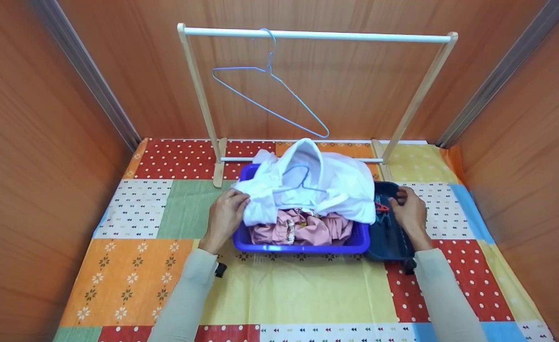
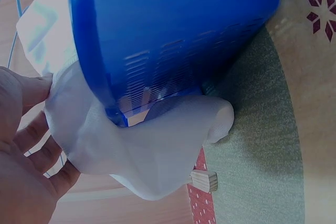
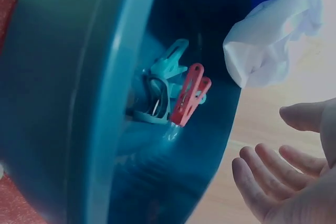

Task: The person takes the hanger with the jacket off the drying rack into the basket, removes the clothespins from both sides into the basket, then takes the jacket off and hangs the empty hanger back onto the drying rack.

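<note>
Your left hand (image 1: pixel 226 213) held the white garment (image 1: pixel 350 185) in a narrow pinch, its edge between thumb and fingers. The rest of this garment lay to the right of that grip, over the basket (image 1: pixel 303 248), and some white cloth hung outside the basket wall, just beside your fingers. In the left wrist view, this cloth covered a part of your fingertips. A little farther from the grip, inside the hood opening, there was a blue hanger (image 1: pixel 301 186); the ends of its arms were hard to make out against the white. Below the hood was a pink garment (image 1: pixel 270 234), whose far part was hidden under the white one.

Your right hand (image 1: pixel 410 211) held nothing: its thumb and fingers stood wide apart at the dark tray (image 1: pixel 388 242). Whether they touched its rim, I could not tell. To the left of this hand, in the tray, lay a red clip (image 3: pixel 184 98) against teal clips (image 3: pixel 169 65), which overlapped, so I could not count them surely. The right wrist view cut off the hand at its edge.

Farthest from both hands, behind the basket, another hanger (image 1: pixel 270 111) hung bare from the rack (image 1: pixel 355 35).
</note>
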Motion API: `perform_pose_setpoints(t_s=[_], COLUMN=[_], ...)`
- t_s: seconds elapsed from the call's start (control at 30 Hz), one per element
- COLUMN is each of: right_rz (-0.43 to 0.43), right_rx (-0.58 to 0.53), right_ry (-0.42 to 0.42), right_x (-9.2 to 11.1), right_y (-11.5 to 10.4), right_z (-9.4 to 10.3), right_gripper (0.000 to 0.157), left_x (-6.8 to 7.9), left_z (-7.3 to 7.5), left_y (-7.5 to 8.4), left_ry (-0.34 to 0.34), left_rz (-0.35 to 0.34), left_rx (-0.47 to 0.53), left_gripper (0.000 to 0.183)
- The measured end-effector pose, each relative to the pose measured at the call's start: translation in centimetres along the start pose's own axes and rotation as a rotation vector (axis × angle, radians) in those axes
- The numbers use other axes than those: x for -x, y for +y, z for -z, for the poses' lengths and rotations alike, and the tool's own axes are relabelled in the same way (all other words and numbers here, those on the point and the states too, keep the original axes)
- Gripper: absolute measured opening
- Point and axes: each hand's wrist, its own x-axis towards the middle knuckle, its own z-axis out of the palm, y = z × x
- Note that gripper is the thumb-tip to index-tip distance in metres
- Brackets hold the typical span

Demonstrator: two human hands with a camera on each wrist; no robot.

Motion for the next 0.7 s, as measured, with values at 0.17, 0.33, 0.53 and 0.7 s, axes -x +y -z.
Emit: perform_pose_setpoints(t_s=[0.17, 0.33, 0.53, 0.7], right_rz=[0.044, 0.110, 0.264, 0.359], right_rx=[-0.033, -0.066, -0.115, -0.161], right_ry=[0.022, 0.071, 0.170, 0.192], right_x=[0.6, 1.5, 2.3, 3.0], right_y=[-1.0, -3.0, -5.6, -7.7], right_z=[0.2, 0.7, 1.1, 1.2], right_gripper=[0.039, 0.033, 0.025, 0.020], left_x=[0.0, 0.0, 0.0, -0.1], left_z=[0.0, 0.0, 0.1, 0.0], left_y=[0.0, 0.0, 0.0, 0.0], left_ry=[-0.001, -0.009, -0.018, -0.017], left_rz=[-0.002, 0.014, 0.036, 0.036], left_rx=[-0.003, 0.003, 0.018, 0.033], left_gripper=[0.011, 0.011, 0.011, 0.011])
